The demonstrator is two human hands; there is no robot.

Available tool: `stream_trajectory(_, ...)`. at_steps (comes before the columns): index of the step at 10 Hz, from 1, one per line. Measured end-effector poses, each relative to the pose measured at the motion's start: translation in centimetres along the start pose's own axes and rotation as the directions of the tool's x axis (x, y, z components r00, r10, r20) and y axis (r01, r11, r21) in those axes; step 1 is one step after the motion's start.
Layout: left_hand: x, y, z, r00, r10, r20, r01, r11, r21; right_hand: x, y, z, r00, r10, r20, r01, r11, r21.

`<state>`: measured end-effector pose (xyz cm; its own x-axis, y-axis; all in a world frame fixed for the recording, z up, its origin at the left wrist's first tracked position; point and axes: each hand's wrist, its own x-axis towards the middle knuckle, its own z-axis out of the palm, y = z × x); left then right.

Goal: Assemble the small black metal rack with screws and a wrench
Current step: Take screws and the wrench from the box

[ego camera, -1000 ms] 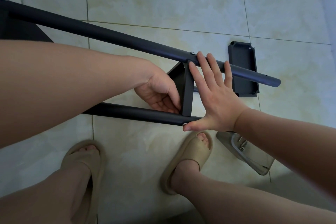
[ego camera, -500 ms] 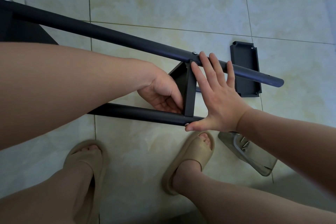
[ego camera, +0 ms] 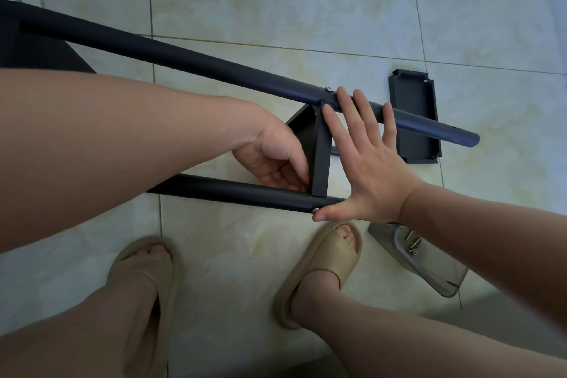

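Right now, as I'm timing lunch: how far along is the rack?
Done: a crosspiece sits between the upper tube and lower tube, a screw head showing in the upper. In hand: the left hand grips the crosspiece; the right hand lies flat across both. Left: a black tray lies loose on the floor, and screws remain in the clear bag.

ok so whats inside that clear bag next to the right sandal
A few small silver screws lie in the clear bag, near its upper end. The right forearm covers part of that end, so anything more there is hidden.
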<state>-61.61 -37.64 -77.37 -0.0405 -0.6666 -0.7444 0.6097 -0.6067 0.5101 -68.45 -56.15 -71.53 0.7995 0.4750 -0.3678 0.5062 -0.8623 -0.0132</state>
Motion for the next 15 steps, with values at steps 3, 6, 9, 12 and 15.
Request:
stream_trajectory(3,-0.1,0.4,0.0,1.000,-0.006,-0.006,0.007,0.999,0.047,0.0,0.1,0.2,1.000,-0.007,-0.013,0.007,1.000,0.001)
stream_trajectory(6,-0.2,0.8,-0.1,0.997,-0.064,-0.037,0.070,0.978,0.194,0.0,0.1,0.2,1.000,-0.006,-0.008,0.006,1.000,0.002)
stream_trajectory(9,-0.6,1.0,-0.2,0.997,-0.069,-0.026,0.073,0.967,0.242,0.0,0.1,0.2,1.000,-0.006,-0.013,0.006,1.000,-0.002)
stream_trajectory(12,-0.4,1.2,0.0,0.997,-0.056,-0.052,0.066,0.970,0.233,0.1,0.2,0.4,1.000,-0.010,-0.025,0.011,1.000,0.005)
stream_trajectory(15,-0.2,0.8,-0.1,0.996,-0.043,-0.078,0.059,0.974,0.217,0.1,0.2,0.4,0.999,-0.009,-0.031,0.009,1.000,0.004)
